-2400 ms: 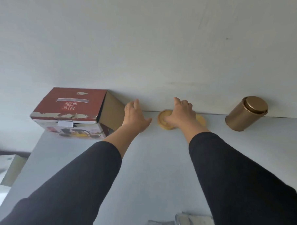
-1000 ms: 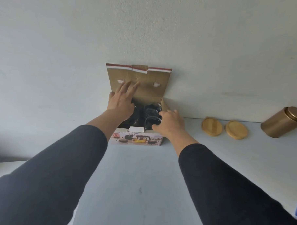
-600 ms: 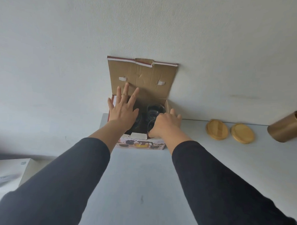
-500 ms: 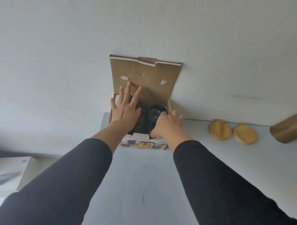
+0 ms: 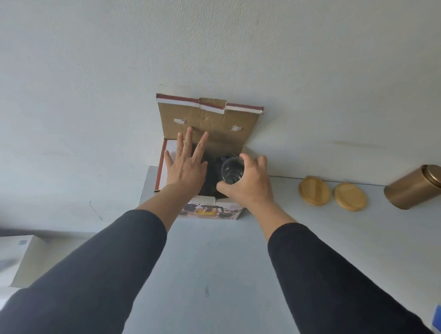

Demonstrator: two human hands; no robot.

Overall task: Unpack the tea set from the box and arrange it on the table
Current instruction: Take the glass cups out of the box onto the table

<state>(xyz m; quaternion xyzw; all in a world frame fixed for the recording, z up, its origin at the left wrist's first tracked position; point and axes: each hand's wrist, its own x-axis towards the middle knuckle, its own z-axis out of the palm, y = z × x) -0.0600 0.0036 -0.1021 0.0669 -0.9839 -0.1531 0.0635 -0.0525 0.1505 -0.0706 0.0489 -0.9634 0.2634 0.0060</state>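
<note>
One box (image 5: pixel 211 121) at twelve o'clock. One glass cup (image 5: pixel 231 170). Two wooden lids (image 5: pixel 314 190) (image 5: pixel 349 196) and one gold tin (image 5: pixel 415 186) at two o'clock. Two hands (image 5: pixel 186 169) (image 5: pixel 249 184).

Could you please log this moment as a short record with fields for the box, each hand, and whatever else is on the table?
box: open, lid up against the wall, at the table's back edge
left hand: fingers straight and spread, over the box's left part
right hand: grips a glass cup above the box's right part
box contents: dark, hard to make out
coasters: two wooden discs flat, right of the box
tin: gold, lidded, far right
</note>
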